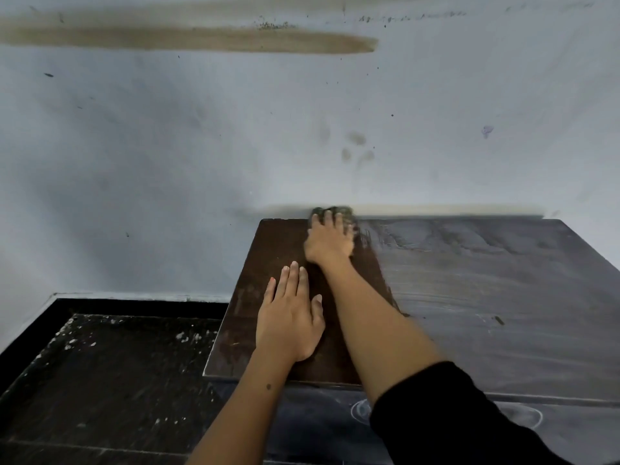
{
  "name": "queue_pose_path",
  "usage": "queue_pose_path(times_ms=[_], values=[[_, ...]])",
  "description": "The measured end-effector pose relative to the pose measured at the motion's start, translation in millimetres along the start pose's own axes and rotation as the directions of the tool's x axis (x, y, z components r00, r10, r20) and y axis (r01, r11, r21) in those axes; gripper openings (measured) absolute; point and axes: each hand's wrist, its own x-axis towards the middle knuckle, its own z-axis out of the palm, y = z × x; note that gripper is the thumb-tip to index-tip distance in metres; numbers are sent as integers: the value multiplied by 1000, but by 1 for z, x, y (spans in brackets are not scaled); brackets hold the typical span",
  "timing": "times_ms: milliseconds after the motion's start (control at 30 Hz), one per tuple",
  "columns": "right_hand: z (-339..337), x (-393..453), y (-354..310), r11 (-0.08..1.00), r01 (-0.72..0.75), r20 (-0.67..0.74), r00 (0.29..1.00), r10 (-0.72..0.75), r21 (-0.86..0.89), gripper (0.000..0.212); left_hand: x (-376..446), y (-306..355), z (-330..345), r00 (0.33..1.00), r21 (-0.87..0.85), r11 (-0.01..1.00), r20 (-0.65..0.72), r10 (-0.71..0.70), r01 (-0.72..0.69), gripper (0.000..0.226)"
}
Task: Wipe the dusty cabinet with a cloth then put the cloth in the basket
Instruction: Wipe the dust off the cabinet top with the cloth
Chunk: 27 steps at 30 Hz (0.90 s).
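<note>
Pressing cloth (335, 213) onto cabinet (503, 297) top at rear edge, right hand (330, 241) fingers curled over it; left hand (290, 317) flat, fingers straight.

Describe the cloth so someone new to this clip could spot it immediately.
Start at the dark wooden cabinet top against the pale wall. At its far edge, where the clean brown strip meets the dusty grey part, the right hand presses on the cloth, a bunched greyish wad showing beyond the fingertips.
</note>
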Motion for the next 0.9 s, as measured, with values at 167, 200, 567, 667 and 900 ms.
queue_pose_path(times_ms=[167,200,567,667,900], values=[[9,4,-17,968,251,79,964,-252,22,53,0,-1,-4,1000,-35,999,31,2,-1,72],[6,6,-6,968,252,68,965,-252,6,54,0,-2,-4,1000,-30,1000,21,2,-1,67],[-1,6,16,998,-54,-24,998,53,-43,61,-1,1,-1,1000,4,1000,1,-12,12,69],[9,-3,-17,979,203,86,976,-201,-8,58,1,0,-4,999,-19,1000,41,-5,6,61],[-13,7,56,998,69,10,998,-69,-14,55,0,-1,-3,999,-25,1000,38,-11,12,58]])
